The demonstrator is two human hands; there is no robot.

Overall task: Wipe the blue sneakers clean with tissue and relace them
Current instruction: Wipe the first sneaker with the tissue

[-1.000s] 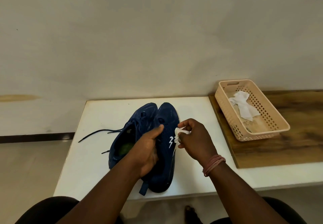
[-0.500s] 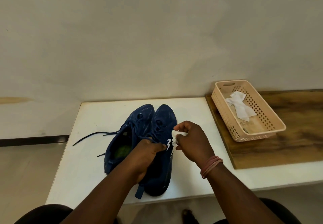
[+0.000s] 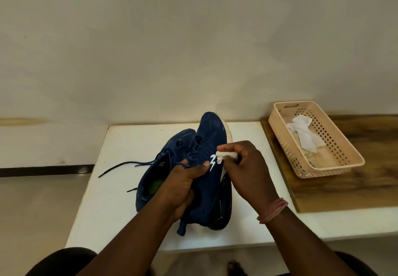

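Two dark blue sneakers sit on a white table (image 3: 120,211). The right sneaker (image 3: 212,138) is tilted up on its side with its toe raised, and my left hand (image 3: 183,183) grips it around the collar and tongue. My right hand (image 3: 245,168) pinches a crumpled white tissue (image 3: 224,156) against that shoe's side, beside its white logo (image 3: 212,162). The left sneaker (image 3: 165,163) lies flat next to it, its loose dark laces (image 3: 125,166) trailing off to the left across the table.
A beige perforated plastic basket (image 3: 336,163) stands on a wooden board (image 3: 355,187) at the right, holding a used white tissue (image 3: 305,133). A plain wall rises right behind the table. My knees show below the table's front edge.
My left hand has tipped the right sneaker up so its toe rises and the white sole edge shows. My right hand stays with the tissue at the logo.
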